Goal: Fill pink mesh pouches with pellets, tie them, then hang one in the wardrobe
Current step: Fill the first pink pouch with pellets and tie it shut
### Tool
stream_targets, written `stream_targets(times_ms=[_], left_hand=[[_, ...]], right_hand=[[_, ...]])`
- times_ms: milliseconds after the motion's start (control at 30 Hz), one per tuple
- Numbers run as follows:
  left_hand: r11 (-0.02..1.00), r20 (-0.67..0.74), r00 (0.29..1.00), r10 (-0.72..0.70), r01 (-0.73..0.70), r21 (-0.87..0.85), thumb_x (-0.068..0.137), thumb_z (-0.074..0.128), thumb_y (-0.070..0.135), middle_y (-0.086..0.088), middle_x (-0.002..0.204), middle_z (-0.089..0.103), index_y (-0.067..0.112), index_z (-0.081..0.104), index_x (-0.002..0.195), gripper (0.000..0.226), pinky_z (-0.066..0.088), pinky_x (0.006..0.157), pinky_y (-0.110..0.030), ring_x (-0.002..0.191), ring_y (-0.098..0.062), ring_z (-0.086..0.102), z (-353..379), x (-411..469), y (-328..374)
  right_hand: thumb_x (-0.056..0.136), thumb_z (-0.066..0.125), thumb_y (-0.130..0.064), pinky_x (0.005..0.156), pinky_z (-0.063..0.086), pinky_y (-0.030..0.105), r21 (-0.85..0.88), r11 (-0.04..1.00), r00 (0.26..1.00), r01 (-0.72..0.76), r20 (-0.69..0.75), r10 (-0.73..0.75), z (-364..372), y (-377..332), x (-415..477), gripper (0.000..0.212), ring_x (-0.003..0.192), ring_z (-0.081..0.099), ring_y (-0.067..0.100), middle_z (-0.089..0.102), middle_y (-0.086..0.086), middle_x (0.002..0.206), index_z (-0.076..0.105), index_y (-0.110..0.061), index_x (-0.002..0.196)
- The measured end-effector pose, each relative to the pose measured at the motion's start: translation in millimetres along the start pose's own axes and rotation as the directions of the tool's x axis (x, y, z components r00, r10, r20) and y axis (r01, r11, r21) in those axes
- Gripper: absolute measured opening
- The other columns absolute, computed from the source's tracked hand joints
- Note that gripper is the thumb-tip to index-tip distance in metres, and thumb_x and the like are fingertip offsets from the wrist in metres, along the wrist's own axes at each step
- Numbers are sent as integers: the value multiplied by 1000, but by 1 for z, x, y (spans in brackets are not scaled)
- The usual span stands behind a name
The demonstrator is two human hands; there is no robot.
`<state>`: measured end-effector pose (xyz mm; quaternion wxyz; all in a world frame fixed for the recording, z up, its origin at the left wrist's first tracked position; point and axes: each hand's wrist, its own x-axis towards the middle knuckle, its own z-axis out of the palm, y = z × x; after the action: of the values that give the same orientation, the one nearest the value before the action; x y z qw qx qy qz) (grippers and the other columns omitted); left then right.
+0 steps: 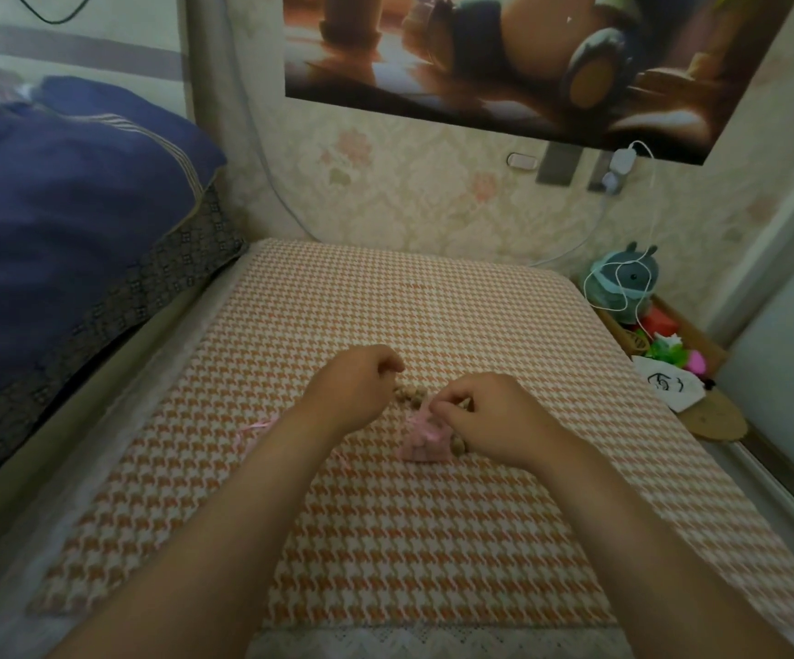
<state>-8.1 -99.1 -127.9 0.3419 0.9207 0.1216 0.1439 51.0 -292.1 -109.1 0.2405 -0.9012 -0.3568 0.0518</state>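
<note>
A small pink mesh pouch (421, 442), lumpy and seemingly filled, sits near the middle of the counter (433, 539), which is covered in orange-and-white houndstooth cloth. The right hand (490, 420) pinches the pouch's gathered top between curled fingers (452, 407). Loose round brown pellets (404, 394) lie just behind the pouch, with more beside it under the right hand. The left hand (354, 390) hovers just left of the pouch with its fingers (388, 366) curled inward; whether they grasp anything I cannot tell. A thin pink ribbon (257, 426) shows on the cloth beside the left forearm. A navy blue quilt (67, 206) lies to the left.
</note>
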Motion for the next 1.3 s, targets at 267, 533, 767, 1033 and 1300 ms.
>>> stream_targets(times_ms=[267,533,767,1033,1300], left_hand=[[985,47,996,81,-88,151,94,55,17,0,132,56,34,61,126,36,48,98,-40,119,-20,55,33,29,-34],[952,158,981,114,-154,265,91,56,20,5,120,65,37,70,113,32,53,90,-39,108,-20,62,48,51,-48],[998,12,999,39,-38,-47,90,63,14,5,91,64,24,62,112,24,53,65,-27,76,-11,61,42,41,-44],[934,-42,986,164,-169,-316,81,78,22,9,77,69,22,71,89,10,50,66,-14,71,1,63,13,4,21],[956,-2,979,202,-198,-215,81,77,25,15,84,68,35,68,83,14,46,65,-10,73,-1,62,16,-13,29]], right_hand=[[89,60,-36,73,59,43,41,999,1000,-9,2,9,1,4,6,18,69,67,8,73,-25,97,78,-38,89],[92,59,-33,74,56,33,0,1000,1000,-5,7,5,1,3,9,20,68,61,-1,73,-20,105,78,-36,100],[93,58,-29,66,47,24,-29,1000,1000,4,22,-3,0,3,10,23,64,55,-4,73,-15,106,77,-33,105],[91,58,-30,74,55,30,41,998,998,-53,44,51,-4,4,4,25,76,66,1,74,-13,103,76,-33,108],[91,57,-24,79,58,39,96,993,997,-70,32,68,-8,3,-7,19,80,66,8,73,-10,89,75,-31,96]])
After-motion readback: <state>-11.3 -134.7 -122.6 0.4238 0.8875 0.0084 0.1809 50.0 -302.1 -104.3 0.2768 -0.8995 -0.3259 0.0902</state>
